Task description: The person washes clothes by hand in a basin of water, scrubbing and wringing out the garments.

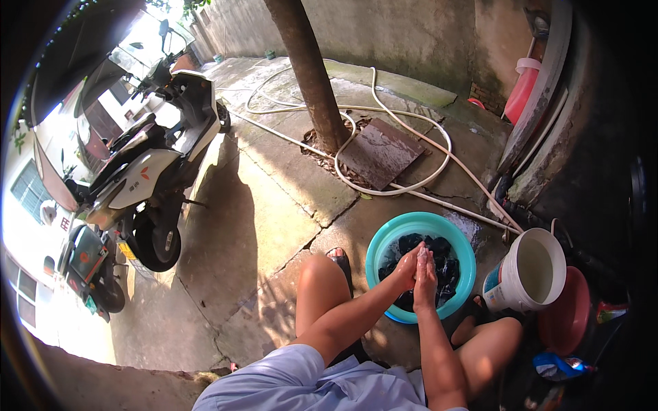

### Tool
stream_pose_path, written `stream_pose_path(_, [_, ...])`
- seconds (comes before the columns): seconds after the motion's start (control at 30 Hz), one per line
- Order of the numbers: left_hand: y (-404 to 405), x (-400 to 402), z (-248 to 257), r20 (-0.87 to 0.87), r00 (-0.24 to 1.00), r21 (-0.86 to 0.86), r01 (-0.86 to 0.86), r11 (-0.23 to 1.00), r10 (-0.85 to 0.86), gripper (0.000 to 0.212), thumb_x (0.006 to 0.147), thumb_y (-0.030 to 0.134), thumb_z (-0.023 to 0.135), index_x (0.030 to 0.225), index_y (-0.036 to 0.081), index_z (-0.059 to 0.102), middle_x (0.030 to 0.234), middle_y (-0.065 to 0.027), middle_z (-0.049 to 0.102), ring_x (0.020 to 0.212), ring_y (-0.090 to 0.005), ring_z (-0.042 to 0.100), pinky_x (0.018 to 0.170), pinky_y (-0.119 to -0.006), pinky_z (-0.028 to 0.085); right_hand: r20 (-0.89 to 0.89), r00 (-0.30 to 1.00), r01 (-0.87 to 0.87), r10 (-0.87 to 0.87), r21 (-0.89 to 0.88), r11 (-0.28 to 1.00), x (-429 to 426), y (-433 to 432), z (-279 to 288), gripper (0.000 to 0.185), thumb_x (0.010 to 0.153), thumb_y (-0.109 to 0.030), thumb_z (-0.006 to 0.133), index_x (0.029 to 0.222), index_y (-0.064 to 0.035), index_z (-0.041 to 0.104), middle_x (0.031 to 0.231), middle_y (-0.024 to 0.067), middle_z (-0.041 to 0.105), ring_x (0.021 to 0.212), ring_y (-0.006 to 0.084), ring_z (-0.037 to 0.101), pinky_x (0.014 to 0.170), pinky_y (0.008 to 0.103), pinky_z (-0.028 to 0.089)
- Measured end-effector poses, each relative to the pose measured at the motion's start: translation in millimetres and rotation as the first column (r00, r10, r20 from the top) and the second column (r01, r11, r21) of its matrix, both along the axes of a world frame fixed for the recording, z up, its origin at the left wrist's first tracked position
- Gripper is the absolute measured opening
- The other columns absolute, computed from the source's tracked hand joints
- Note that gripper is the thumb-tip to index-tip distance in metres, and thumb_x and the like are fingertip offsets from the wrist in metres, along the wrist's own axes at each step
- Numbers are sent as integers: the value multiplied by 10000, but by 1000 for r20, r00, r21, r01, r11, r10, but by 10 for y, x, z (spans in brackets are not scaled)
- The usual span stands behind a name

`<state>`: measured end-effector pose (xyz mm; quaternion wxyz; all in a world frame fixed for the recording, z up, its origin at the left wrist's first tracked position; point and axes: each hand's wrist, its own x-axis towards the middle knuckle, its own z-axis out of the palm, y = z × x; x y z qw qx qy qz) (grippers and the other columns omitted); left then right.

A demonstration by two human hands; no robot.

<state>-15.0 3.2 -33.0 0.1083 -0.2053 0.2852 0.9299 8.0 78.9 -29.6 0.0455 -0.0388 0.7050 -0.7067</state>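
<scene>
Both of my hands are pressed together, palm against palm, above a teal plastic basin [465, 262] on the ground between my knees. My left hand [408, 265] comes in from the left with wet, whitish fingertips. Alongside it, my right hand [425, 275] points away from me with its fingers straight. Dark wet cloth [448, 272] lies in soapy water inside the basin, partly hidden by the hands. Whether something small lies between the palms cannot be seen.
A white bucket of cloudy water [537, 269] stands right of the basin, beside a red plastic basin [570, 313] and a blue packet [560, 366]. A pale hose [447, 146] loops round a tree trunk [318, 77] near a square slab [383, 151]. Scooters [159, 154] stand left.
</scene>
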Motion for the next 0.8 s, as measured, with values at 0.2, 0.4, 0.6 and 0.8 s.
stream_pose_path(0.2, [433,311,535,17,970,-113,244,963,-244,536,979,501,549,1401,176,489,1354,-14,539,1224,-204,485,1008,-385,398,464,882,261,-89,-323,910,-294,528,42,607,1001,-413,472,1495,-73,379,1248,131,559,989,211,607,803,336,519])
stream_pose_path(0.4, [-27,-29,503,110,978,-281,-139,950,176,700,970,525,542,1497,99,367,1469,-110,459,1286,-242,465,1045,-385,399,-129,990,78,-50,217,973,249,-50,151,615,1021,-390,459,1473,19,374,1533,242,348,1431,351,342,1142,369,323])
stream_pose_path(0.6, [570,423,546,65,973,-129,226,965,-220,394,1035,468,443,1246,165,579,1198,1,611,1116,-164,536,979,-358,417,413,879,369,-238,-273,889,-326,596,136,619,991,-385,501,1479,-23,386,1347,139,510,1102,226,570,996,345,443])
stream_pose_path(0.8, [-54,-103,271,93,991,24,95,995,-96,514,973,588,494,706,147,487,587,-17,492,479,-169,480,441,-333,396,56,990,131,-126,-98,987,215,5,153,488,978,-338,517,1340,-12,544,1385,182,539,1296,279,506,1072,358,392])
